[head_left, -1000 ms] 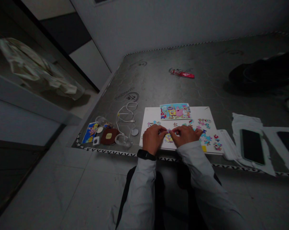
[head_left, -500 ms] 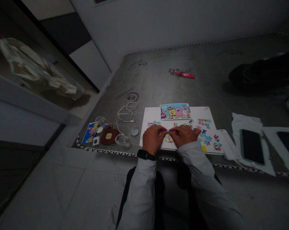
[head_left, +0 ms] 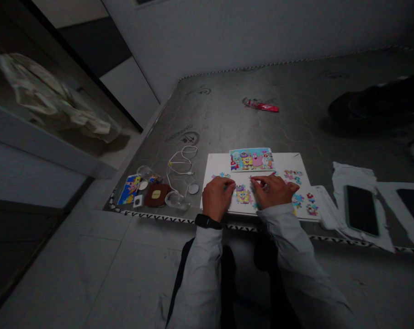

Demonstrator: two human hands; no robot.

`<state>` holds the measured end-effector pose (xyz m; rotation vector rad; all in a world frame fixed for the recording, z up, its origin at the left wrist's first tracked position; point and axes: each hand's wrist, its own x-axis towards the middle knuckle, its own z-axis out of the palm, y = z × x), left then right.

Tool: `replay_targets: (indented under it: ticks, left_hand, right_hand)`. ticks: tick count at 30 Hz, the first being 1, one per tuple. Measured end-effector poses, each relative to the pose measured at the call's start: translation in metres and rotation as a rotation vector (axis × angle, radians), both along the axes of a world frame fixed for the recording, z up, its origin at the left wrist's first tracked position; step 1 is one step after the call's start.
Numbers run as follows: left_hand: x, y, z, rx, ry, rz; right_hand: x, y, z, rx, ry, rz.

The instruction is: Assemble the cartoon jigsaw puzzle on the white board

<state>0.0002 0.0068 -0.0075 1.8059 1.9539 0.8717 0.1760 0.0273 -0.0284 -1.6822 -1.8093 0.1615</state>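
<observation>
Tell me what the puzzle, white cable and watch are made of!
The puzzle looks like printed cardboard: flat, interlocking pieces, finish unclear. The white cable is probably smooth plastic: it bends in loops. The watch has a smooth-looking, dark face, maybe glass; strap unclear.

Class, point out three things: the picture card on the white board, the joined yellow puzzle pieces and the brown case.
Picture card [head_left: 251, 160]: head view, middle of its printed face.
Joined yellow puzzle pieces [head_left: 242, 196]: head view, their printed middle.
Brown case [head_left: 156, 195]: head view, its pale label.
</observation>
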Motion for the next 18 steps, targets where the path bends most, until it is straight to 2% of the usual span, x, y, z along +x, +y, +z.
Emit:
replay_targets:
  ticks: [6, 10, 18]
  left_hand:
    - [-0.021, -0.001, 0.002, 0.042, -0.008, 0.148]
    - [-0.03, -0.001, -0.002, 0.05, -0.008, 0.169]
    - [-0.026, -0.002, -0.006, 0.005, 0.007, 0.006]
  right_hand:
    - [0.031, 0.006, 0.013, -0.02, 0.045, -0.189]
    - [0.05, 0.009, 0.015, -0.021, 0.077, -0.278]
    - [0.046, 0.006, 0.01, -0.049, 0.087, -0.138]
